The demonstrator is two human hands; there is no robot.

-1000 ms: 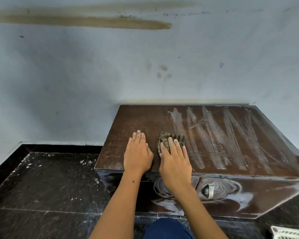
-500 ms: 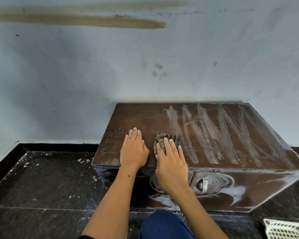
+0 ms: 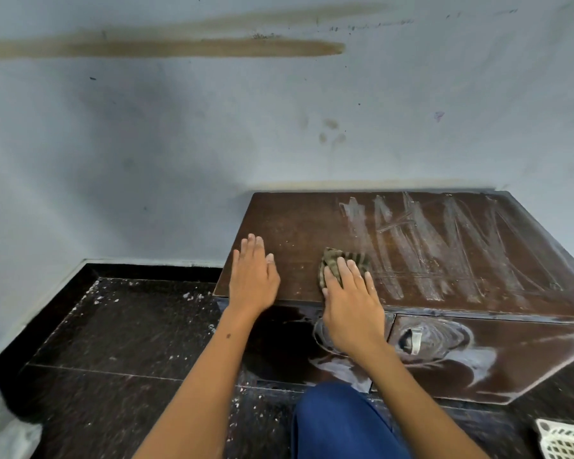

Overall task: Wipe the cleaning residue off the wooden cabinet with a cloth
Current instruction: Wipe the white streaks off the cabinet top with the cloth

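Cabinet top: I see the wooden cabinet [image 3: 312,223] against a pale wall [image 3: 179,144], white residue streaks [image 3: 444,246] across its right half.
Floor: dark tiles [image 3: 120,326].
Left hand [image 3: 252,279]: flat, fingers straight, near the front-left corner.
Right hand [image 3: 352,299]: fingers extended, pressing the cloth [image 3: 342,258] at the front edge, beside the streaks.

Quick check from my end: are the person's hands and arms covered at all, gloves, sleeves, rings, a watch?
No. The left hand and right hand are bare, with no gloves, rings or watch. Both forearms are uncovered as far as the frame shows. A small dark mark sits on the left forearm.
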